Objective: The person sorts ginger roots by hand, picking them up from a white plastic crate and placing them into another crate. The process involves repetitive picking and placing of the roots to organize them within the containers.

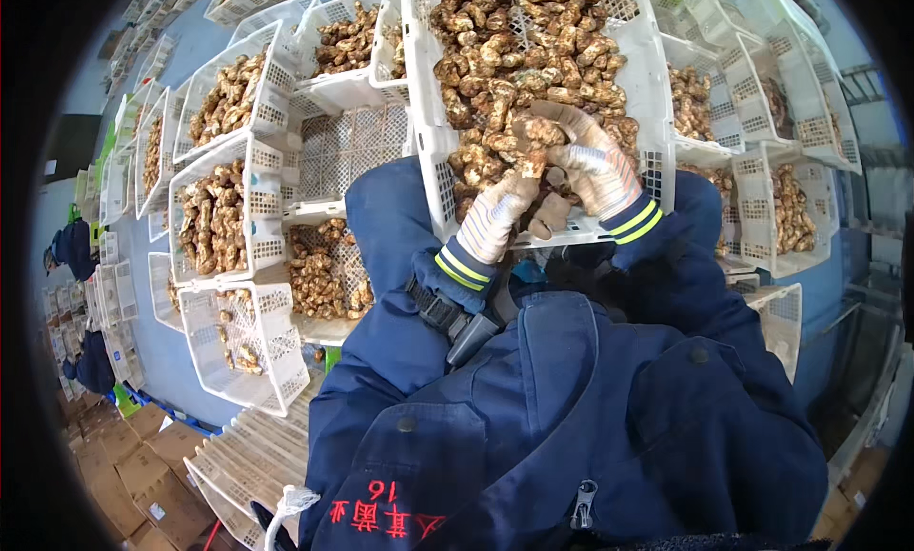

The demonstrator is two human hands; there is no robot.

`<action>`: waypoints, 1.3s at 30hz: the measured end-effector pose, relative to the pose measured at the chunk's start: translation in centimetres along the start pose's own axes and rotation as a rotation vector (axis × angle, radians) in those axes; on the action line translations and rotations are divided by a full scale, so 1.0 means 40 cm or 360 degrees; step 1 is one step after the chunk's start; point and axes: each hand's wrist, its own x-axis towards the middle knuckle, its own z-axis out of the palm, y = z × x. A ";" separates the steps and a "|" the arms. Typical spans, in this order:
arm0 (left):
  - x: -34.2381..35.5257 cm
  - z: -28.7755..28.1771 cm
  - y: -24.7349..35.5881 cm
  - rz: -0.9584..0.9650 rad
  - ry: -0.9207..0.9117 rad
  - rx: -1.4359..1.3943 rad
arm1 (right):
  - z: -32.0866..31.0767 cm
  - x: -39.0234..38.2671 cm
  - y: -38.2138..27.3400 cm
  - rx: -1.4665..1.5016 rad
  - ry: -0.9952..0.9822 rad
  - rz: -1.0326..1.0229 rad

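White mesh crates point(268, 237) standing around you on blue floor point(171, 356), your gloved left hand point(500, 204) and right hand point(598, 161) narrowly gripping one brown mushroom point(541, 132), holding it between them over the mushroom heap point(562, 51) in your large crate point(652, 99).

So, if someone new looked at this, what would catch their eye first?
Probably the big white crate at the top centre, heaped with knobbly brown mushrooms, with the gloved left hand and right hand at its near end. Next, perhaps, the white crates on both sides, many also holding mushrooms, and the navy jacket filling the lower middle.
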 end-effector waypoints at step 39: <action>-0.013 0.028 0.054 -0.0174 -0.0286 0.0537 | -0.182 0.229 -0.101 -0.3636 0.0328 0.0669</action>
